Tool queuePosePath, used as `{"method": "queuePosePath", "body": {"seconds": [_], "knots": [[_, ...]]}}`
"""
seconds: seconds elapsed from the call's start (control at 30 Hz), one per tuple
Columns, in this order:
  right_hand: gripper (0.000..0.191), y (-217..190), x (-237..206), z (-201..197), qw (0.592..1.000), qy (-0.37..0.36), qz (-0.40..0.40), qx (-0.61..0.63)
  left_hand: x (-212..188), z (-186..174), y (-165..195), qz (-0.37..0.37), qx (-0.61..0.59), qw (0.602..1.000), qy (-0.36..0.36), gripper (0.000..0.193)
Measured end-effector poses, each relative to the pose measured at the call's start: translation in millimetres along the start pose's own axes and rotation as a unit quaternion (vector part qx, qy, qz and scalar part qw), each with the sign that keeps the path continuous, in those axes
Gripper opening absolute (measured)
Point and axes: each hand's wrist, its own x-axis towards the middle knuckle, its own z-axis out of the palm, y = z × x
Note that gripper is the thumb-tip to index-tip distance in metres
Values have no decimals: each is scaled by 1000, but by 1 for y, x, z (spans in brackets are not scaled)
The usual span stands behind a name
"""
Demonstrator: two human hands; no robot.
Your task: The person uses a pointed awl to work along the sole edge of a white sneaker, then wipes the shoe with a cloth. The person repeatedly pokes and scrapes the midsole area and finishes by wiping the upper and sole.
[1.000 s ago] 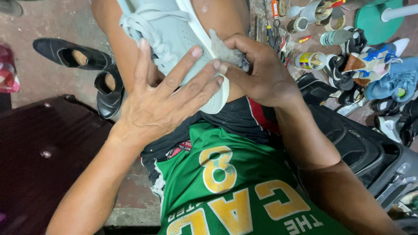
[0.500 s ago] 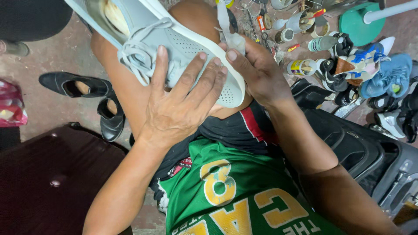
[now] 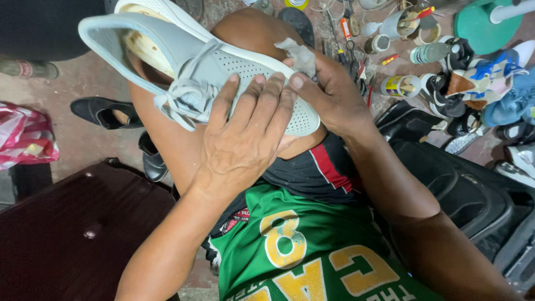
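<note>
The pale grey sneaker (image 3: 223,72) is resting across the person's bare knee, toe toward the green jersey (image 3: 312,256). The left hand (image 3: 245,139) is lying flat over the sneaker's perforated toe, fingers spread and pressing it down. The right hand (image 3: 329,95) is pinching a small grey cloth (image 3: 301,56) right at the sneaker's toe edge. Left of the sneaker, a black dress shoe (image 3: 106,111) is lying on the floor; right of it, cans, tubes and heaped shoes are crowding the ground.
</note>
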Motion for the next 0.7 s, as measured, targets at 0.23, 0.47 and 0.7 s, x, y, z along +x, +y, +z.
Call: {"method": "queuePosePath", "body": {"seconds": [0.23, 0.47, 0.7], "knots": [[28, -11, -6, 10, 994, 29, -10, -102, -7, -5, 3, -72, 5, 997, -5, 69], [29, -3, -3, 8, 998, 42, 10, -43, -8, 2, 4, -69, 53, 996, 9, 70], [29, -13, 4, 3, 997, 21, 10, -72, -6, 4, 2, -62, 57, 996, -1, 72]]}}
